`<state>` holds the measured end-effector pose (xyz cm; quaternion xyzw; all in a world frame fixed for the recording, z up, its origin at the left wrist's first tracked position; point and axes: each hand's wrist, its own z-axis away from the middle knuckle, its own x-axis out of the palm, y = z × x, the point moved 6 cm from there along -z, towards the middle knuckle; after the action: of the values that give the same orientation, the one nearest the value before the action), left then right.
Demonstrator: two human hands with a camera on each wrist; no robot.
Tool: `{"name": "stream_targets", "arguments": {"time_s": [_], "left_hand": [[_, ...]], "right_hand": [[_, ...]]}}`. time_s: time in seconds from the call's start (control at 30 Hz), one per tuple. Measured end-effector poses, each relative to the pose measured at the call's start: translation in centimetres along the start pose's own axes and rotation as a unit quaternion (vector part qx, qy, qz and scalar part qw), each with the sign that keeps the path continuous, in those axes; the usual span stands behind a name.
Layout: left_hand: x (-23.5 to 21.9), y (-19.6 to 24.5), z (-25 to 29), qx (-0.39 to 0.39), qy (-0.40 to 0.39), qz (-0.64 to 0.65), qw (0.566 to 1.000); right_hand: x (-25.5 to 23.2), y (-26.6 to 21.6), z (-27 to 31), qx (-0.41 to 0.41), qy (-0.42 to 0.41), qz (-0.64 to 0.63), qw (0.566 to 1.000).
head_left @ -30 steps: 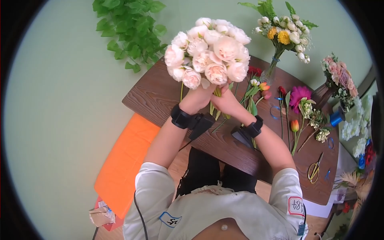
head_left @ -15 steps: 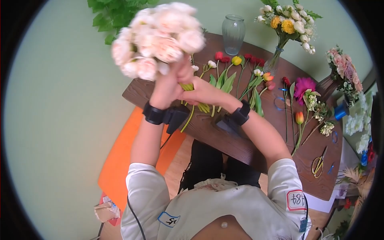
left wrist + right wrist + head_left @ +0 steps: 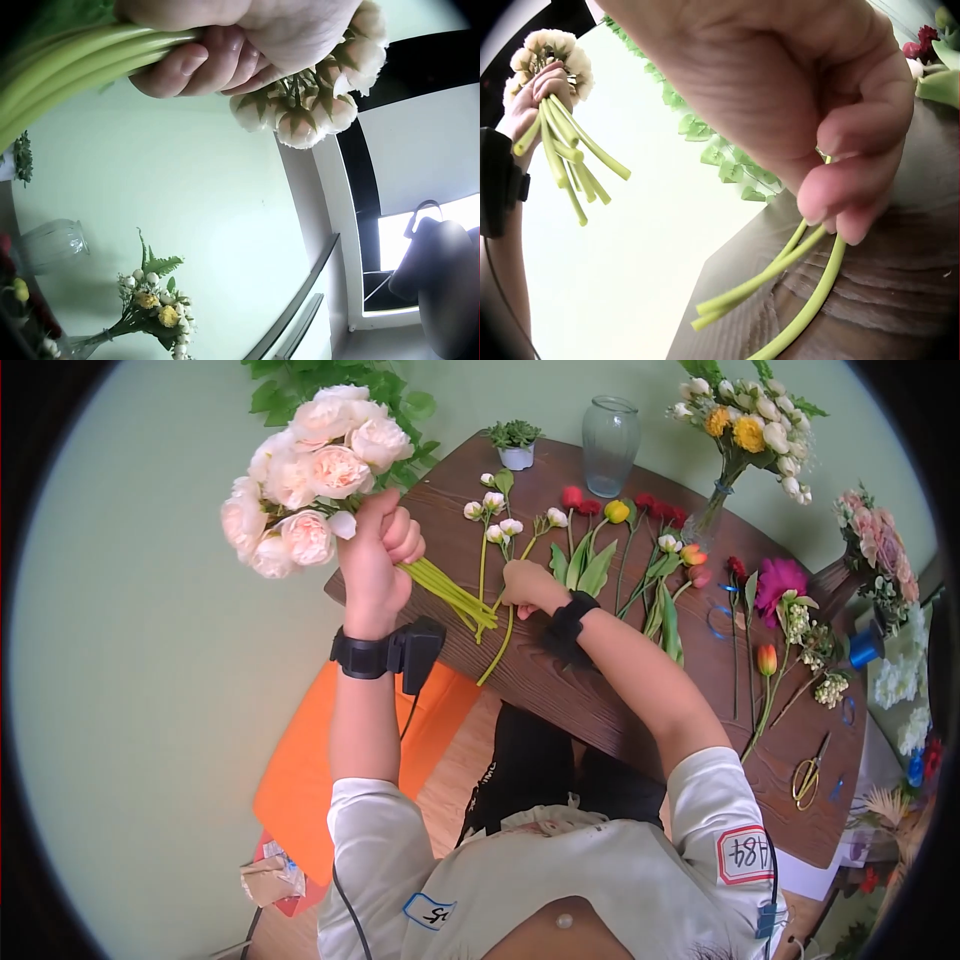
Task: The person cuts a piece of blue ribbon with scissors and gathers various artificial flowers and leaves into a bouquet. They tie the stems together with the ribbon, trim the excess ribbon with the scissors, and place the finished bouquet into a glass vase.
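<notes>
A round bouquet of pale pink peonies [image 3: 315, 475] is gripped by my left hand [image 3: 375, 555], held up left of the table. Its green stems [image 3: 450, 592] stick out below the fist toward the table; in the left wrist view the fingers [image 3: 199, 64] curl round them. My right hand [image 3: 535, 588] is low over the table with fingers curled, pinching a green stem [image 3: 817, 292] of the small white flowers [image 3: 557, 517]. Two thinner stem ends [image 3: 742, 294] pass under the same fingertips. More small white flowers [image 3: 492, 503] lie just beyond this hand.
On the wooden table [image 3: 590, 680] lie tulips [image 3: 617, 511], a magenta flower [image 3: 780, 585], gold-handled scissors [image 3: 808, 772] and a blue ribbon spool [image 3: 862, 647]. A glass vase [image 3: 610, 448] and a small potted plant [image 3: 515, 445] stand at the back, a filled vase [image 3: 715, 505] further right.
The bouquet has moved left, from both hands into the left hand alone. My right hand has let go of its stems and dropped to the white flower stems on the table.
</notes>
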<state>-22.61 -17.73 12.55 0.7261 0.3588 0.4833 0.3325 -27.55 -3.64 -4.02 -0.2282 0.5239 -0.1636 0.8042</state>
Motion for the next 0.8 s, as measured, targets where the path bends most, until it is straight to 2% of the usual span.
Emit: {"name": "stream_targets", "arguments": {"time_s": [0.13,0.2,0.23,0.27,0.3,0.37,0.43,0.47,0.53,0.6,0.63,0.7,0.8], "left_hand": [[-0.6,-1.0,-0.2,-0.032,0.021,0.022,0.999],[-0.9,-1.8,-0.5,-0.047,0.036,0.029,0.998],[-1.3,-2.3,-0.6,-0.068,0.047,0.036,0.996],[-1.5,-2.7,-0.8,-0.080,0.045,0.046,0.995],[-1.7,-3.1,-0.9,-0.090,0.045,0.049,0.994],[-1.5,-3.9,-1.3,-0.105,0.021,0.072,0.992],[-0.8,-4.4,-1.3,-0.108,0.019,0.078,0.991],[-0.3,-4.7,-1.3,-0.114,0.014,0.082,0.990],[0.9,-5.0,-1.4,-0.117,-0.012,0.085,0.989],[1.9,-5.7,-1.6,-0.111,-0.080,0.088,0.987],[2.3,-5.8,-1.5,-0.111,-0.083,0.089,0.986],[3.6,-5.8,-0.9,-0.116,-0.120,0.159,0.973],[4.2,-6.1,-0.4,-0.129,-0.106,0.175,0.970]], "right_hand": [[-0.6,0.8,-0.4,0.044,0.020,-0.013,0.999],[-1.9,2.3,-0.7,0.049,0.054,-0.092,0.993],[-2.8,3.4,-2.2,-0.003,0.115,-0.013,0.993],[-4.9,2.6,0.1,-0.012,0.139,-0.048,0.989],[-6.6,2.6,1.0,0.000,0.175,-0.023,0.984],[-9.8,2.2,3.8,-0.107,0.342,-0.086,0.930],[-11.6,0.5,7.4,-0.204,0.414,-0.106,0.881],[-11.6,-0.1,8.6,-0.204,0.415,-0.102,0.881],[-10.9,-2.6,11.7,-0.335,0.387,-0.136,0.848],[-9.6,-4.9,14.0,-0.405,0.362,-0.081,0.836],[-8.9,-5.1,13.7,-0.395,0.312,-0.104,0.858],[-8.3,-5.5,13.7,-0.396,0.287,-0.080,0.869],[-8.3,-5.4,13.5,-0.411,0.310,-0.073,0.854]]}}
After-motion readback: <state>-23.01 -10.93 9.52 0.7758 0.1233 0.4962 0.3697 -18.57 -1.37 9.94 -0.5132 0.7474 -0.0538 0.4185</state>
